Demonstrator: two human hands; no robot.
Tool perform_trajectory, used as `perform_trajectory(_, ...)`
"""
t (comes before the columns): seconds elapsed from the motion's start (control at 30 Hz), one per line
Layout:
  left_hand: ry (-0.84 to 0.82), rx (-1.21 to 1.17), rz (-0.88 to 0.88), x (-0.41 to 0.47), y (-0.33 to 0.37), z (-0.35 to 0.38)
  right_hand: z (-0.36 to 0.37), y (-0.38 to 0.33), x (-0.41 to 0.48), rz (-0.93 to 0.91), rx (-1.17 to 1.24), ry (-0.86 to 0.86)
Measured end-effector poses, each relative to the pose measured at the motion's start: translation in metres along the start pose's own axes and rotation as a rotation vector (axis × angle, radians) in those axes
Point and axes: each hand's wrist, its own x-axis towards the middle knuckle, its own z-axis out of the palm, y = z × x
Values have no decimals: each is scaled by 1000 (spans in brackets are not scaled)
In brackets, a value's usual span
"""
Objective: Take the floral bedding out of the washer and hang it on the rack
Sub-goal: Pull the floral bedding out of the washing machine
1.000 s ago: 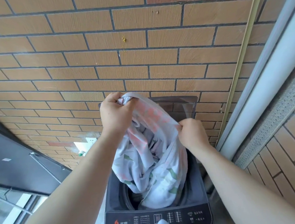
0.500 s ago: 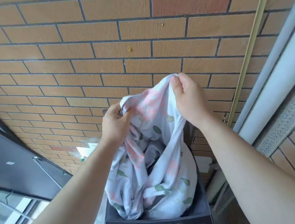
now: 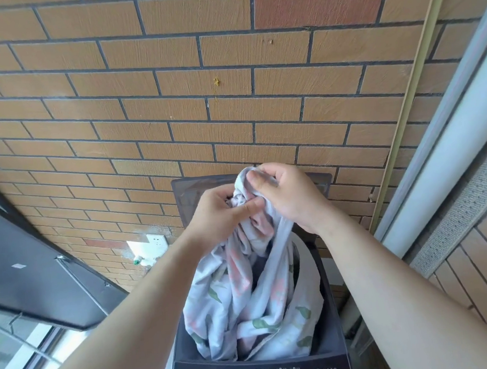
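The floral bedding point(image 3: 256, 307), pale with pink flowers and green leaves, hangs bunched above the open top-load washer point(image 3: 334, 361), its lower part still down in the drum. My left hand point(image 3: 221, 212) grips the gathered top of the fabric from the left. My right hand point(image 3: 287, 195) grips the same bunch just above and to the right, thumb over the cloth. Both hands are close together in front of the raised washer lid point(image 3: 190, 195). No drying rack is in view.
A brick wall point(image 3: 199, 100) stands right behind the washer. A dark open window sash point(image 3: 28, 268) juts in from the left. A white wall socket point(image 3: 150, 245) sits low on the wall. A grey frame and pipe point(image 3: 454, 151) run down the right side.
My right hand has come down and left to meet my left hand, so both now hold one gathered bunch. More bedding has been pulled up out of the drum.
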Motion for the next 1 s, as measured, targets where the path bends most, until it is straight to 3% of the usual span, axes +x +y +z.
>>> perform_trajectory(0.07,138,63,24,7,-2,-3,-4,5,-6,25,-12,17)
perform_trajectory(0.2,294,81,64,14,3,-8,2,40,-26,196,-490,4)
perform_trajectory(0.27,352,30,77,16,6,-7,16,71,-42,319,-576,11)
perform_trajectory(0.4,421,-21,110,17,7,-11,41,133,-76,576,-616,34)
perform_trajectory(0.57,506,87,123,13,6,-15,39,142,-69,671,-493,57)
perform_trajectory(0.67,557,170,116,13,8,-23,22,98,-44,562,-419,219)
perform_trajectory(0.73,551,216,86,14,6,-26,7,52,-24,382,-389,366)
perform_trajectory(0.83,473,272,85,13,1,-27,-10,-14,-3,100,-137,509)
perform_trajectory(0.9,378,237,92,12,1,-25,-16,-30,2,23,-105,396)
perform_trajectory(1.0,190,176,136,9,3,-20,-12,-27,-1,41,-58,67)
